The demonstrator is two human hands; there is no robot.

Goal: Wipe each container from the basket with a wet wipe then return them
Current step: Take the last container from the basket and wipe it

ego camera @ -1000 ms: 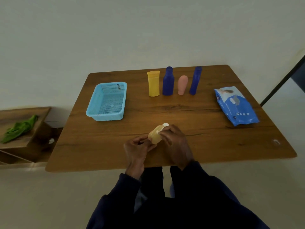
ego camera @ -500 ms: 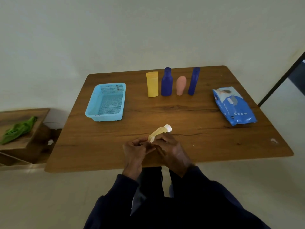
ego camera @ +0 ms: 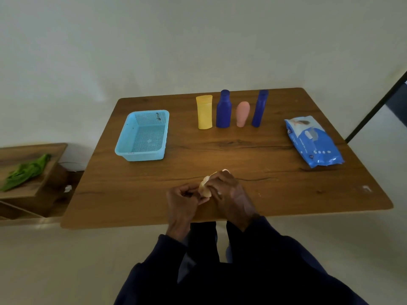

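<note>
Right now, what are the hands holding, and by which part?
A small tan bottle: the left hand pinches its bottom end, and the right hand wraps its upper body near the white cap.

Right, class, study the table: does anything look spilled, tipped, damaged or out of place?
Nothing serious. The four bottles stand upright in a row, the basket sits level, the wipes pack lies flat. Only a small pale scuff marks the table near its right front corner.

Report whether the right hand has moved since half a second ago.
Yes. The right hand has slid along the tan bottle toward its white cap, away from the near edge of the table.
</note>
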